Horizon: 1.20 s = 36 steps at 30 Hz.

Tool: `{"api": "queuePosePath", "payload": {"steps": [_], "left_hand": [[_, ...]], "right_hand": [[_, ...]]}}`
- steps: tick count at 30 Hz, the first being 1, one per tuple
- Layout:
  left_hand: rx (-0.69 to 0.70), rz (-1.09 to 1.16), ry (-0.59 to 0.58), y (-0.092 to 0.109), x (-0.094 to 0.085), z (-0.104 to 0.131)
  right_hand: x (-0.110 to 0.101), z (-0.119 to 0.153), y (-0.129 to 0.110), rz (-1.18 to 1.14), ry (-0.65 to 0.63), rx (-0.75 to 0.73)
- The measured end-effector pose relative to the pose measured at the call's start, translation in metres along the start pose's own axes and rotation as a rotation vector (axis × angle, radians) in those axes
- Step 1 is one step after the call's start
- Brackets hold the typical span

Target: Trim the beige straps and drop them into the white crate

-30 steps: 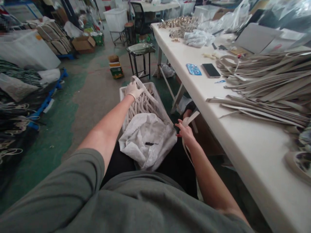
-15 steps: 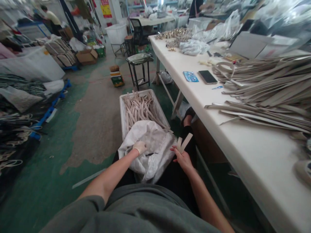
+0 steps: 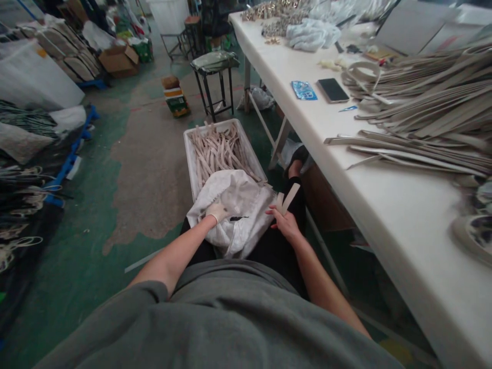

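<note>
A white woven sack [image 3: 246, 238] lies across my lap, its mouth facing up. My left hand [image 3: 217, 210], in a pale glove, rests at the left side of the sack's mouth; its fingers blend into the white material, so their grip is unclear. To the right of the sack, my right hand [image 3: 286, 223] is closed on a short beige strap [image 3: 291, 198], whose two ends stick up in a V. Just beyond the sack, a white plastic crate [image 3: 188, 154] holds many similar beige strips [image 3: 221, 148].
On the right runs a long white table [image 3: 346, 200] with a pile of long beige straps [image 3: 430, 113], a phone [image 3: 332, 90] and a blue packet [image 3: 303, 90]. A stool [image 3: 214, 61] stands past the crate. Blue pallets [image 3: 77, 156] with bundles line the left.
My view has tilted down, so the scene sits higher in the frame. My left hand has shifted slightly on the sack. My right hand still holds the strap.
</note>
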<state>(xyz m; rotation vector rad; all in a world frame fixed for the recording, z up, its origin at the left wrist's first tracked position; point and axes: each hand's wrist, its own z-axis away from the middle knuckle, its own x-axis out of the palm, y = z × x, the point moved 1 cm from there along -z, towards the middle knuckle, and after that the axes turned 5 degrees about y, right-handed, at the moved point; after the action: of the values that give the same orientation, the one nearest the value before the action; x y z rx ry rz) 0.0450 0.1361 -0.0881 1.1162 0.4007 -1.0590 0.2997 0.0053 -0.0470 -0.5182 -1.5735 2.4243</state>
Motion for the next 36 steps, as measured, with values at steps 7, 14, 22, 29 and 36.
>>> {"api": "queuePosePath", "payload": {"steps": [7,14,22,29,36], "left_hand": [[0.066,0.249,0.117,0.004,-0.033,0.020],[0.109,0.732,0.244,0.017,-0.091,0.073],[0.175,0.816,0.253,0.044,-0.091,0.162],[0.123,0.875,0.160,0.030,-0.080,0.196],[0.057,0.855,0.035,0.021,-0.069,0.197]], "right_hand": [[-0.002,0.003,-0.004,-0.023,0.013,-0.003],[0.001,0.010,-0.016,-0.133,-0.045,0.082],[0.079,0.078,-0.058,-0.466,-0.728,0.374],[0.131,0.083,-0.059,-0.660,-0.638,0.535],[0.114,0.077,-0.082,-0.401,-0.401,0.143]]}}
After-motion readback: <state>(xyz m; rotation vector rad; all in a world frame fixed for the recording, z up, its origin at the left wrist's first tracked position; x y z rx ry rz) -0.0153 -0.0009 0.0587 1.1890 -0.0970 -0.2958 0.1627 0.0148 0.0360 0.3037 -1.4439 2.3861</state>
